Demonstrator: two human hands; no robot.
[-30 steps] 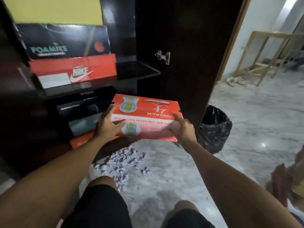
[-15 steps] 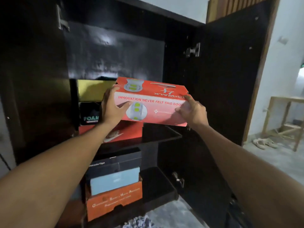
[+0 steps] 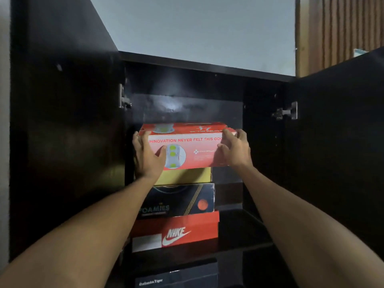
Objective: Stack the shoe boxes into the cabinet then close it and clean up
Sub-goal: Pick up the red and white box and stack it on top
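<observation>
An orange-red shoe box (image 3: 193, 148) printed "INNOVATION NEVER FELT THIS GOOD" sits at the top of a stack inside the dark cabinet (image 3: 187, 63). My left hand (image 3: 148, 155) grips its left end and my right hand (image 3: 233, 150) grips its right end. Under it lie a yellow box (image 3: 185, 176), a black "FOAMIES" box (image 3: 180, 201) and a red Nike box (image 3: 178, 232), all on the upper shelf (image 3: 245, 235). I cannot tell whether the held box rests on the yellow one or hovers just above it.
Both cabinet doors stand open, the left door (image 3: 66, 132) and the right door (image 3: 340, 142), with metal hinges (image 3: 285, 113) on the inner walls. A black "Onitsuka Tiger" box (image 3: 176, 275) shows on the shelf below. Free shelf room lies right of the stack.
Both hands raised the orange-red box from knee height by the floor up to the top of the upper-shelf stack. The view tilted up from the floor to the cabinet top.
</observation>
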